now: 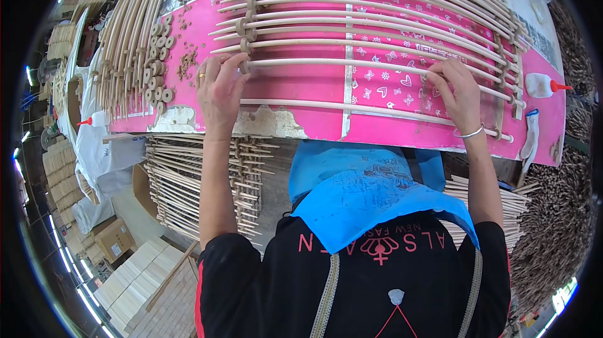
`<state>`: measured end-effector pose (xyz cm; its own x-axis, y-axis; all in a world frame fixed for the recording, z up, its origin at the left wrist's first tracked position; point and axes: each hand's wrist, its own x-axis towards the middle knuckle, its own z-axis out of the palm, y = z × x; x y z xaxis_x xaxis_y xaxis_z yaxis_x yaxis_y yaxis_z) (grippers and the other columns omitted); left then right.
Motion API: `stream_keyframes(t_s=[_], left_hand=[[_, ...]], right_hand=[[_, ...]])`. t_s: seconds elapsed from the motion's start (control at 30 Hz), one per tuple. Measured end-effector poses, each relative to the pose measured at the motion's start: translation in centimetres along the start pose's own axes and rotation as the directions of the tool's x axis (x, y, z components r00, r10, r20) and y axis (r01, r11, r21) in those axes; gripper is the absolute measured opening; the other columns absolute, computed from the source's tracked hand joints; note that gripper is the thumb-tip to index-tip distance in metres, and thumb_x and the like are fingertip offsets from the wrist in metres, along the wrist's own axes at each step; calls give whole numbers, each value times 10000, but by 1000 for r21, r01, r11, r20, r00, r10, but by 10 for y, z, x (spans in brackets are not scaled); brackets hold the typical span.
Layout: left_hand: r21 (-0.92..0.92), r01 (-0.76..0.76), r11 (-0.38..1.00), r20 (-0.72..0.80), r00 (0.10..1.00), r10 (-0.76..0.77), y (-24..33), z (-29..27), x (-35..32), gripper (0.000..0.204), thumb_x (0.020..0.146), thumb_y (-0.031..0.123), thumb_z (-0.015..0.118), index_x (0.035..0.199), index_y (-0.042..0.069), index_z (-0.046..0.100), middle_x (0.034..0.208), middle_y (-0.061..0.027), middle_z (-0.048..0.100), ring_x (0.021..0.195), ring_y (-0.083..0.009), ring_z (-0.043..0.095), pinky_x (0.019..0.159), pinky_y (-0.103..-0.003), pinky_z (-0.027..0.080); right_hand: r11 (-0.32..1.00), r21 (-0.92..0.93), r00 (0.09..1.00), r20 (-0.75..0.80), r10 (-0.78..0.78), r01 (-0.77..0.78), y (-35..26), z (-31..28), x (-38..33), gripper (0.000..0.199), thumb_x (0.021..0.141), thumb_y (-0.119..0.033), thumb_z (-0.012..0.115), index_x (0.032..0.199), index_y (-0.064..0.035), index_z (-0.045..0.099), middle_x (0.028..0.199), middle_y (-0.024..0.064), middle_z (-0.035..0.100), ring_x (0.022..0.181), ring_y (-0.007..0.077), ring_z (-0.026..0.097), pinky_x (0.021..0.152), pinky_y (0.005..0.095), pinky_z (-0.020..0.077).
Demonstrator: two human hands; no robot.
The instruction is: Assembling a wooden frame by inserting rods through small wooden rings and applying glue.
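A long pale wooden rod (339, 61) lies across the pink table, pinched near its left end by my left hand (218, 90). Those fingers are closed beside a small wooden ring (245, 65) on the rod. Toward the other end, the bent fingers of my right hand (460, 90) close on the same rod. A second rod (345, 106) lies nearer to me, along the table's front edge. Beyond my hands, several more rods (314, 18) lie side by side, with rings near their left ends and more ring-like pieces toward their right ends.
Loose wooden rings (155, 80) and a heap of rods (129, 30) occupy the table's left. White bottles with red nozzles stand or lie at the right (539, 85) and left (99, 118). Stacked rods (195, 181) sit below the front edge (282, 128).
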<state>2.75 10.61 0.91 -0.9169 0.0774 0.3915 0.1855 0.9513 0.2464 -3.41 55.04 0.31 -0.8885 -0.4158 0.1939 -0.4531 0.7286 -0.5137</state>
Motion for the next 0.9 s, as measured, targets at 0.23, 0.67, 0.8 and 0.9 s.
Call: stream_keyframes(t_s=[0.23, 0.67, 0.8, 0.9], left_hand=[[45, -14, 999, -11, 1000, 14, -1, 12, -1, 397, 799, 114, 770, 1190, 160, 722, 1063, -29, 641, 1055, -253, 600, 967, -417, 415], [35, -91, 995, 18, 996, 90, -6, 13, 3, 363, 873, 106, 738, 1230, 85, 676, 1130, -100, 656, 1076, -313, 607, 968, -433, 437], [77, -113, 991, 25, 993, 111, -8, 13, 1, 363, 891, 135, 728, 1244, 77, 668, 1137, -105, 653, 1084, -314, 602, 971, -442, 433], [92, -103, 990, 28, 995, 100, -14, 10, -2, 362, 902, 149, 720, 1252, 76, 663, 1136, -105, 650, 1079, -312, 597, 969, -445, 431]], right_hand=[[999, 42, 996, -84, -2, 6, 7, 14, -1, 142, 940, -179, 694, 949, -39, 708, 885, 102, 661, 854, 284, 649, 777, 395, 500], [992, 91, 977, -204, -66, 86, 17, 28, -4, 153, 863, -185, 749, 945, -87, 664, 921, 71, 658, 903, 285, 632, 813, 414, 488], [990, 93, 976, -203, -81, 102, 15, 31, 0, 151, 872, -182, 738, 940, -78, 653, 933, 70, 637, 928, 287, 618, 821, 415, 487], [984, 106, 968, -225, -114, 140, 11, 38, 4, 143, 877, -185, 734, 933, -82, 652, 952, 68, 627, 943, 291, 614, 830, 418, 492]])
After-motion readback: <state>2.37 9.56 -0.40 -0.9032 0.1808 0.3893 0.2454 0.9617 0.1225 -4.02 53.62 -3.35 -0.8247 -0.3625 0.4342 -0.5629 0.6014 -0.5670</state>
